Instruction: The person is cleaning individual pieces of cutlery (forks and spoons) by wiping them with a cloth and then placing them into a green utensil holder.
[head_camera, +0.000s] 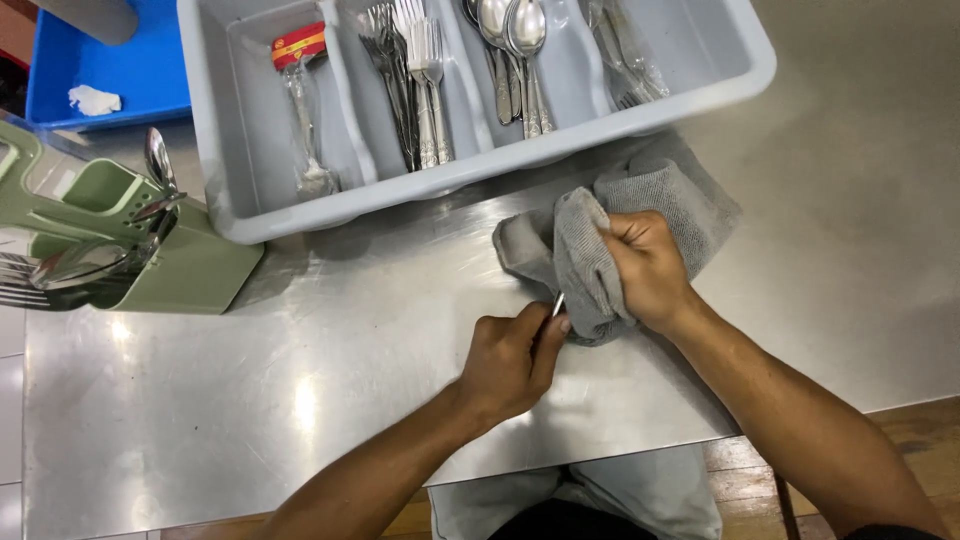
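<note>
- We count one grey compartmented plastic cutlery tray (250, 150) at the top of the steel table (300, 400). It has four compartments: one wrapped utensil, a bunch of forks (410, 70), a bunch of spoons (515, 50), and more cutlery at the right that we cannot count.
- One pale green plastic cutlery caddy (190, 270) lies at the left edge with spoons in it; one blue plastic bin (150, 80) sits behind it.
- One grey terry cloth (640, 200) lies just below the tray.
- Our left hand (510, 360) has its fingers pinched together on the bare end of a thin shiny metal utensil (558, 305).
- Our right hand (650, 270) is clenched around the cloth, which wraps the utensil's other end.
- Open tabletop spreads to the left and below the hands; the near table edge is close to our wrists.
- The utensil's long axis runs from lower left to upper right, into the cloth; which end is which we cannot tell.
</note>
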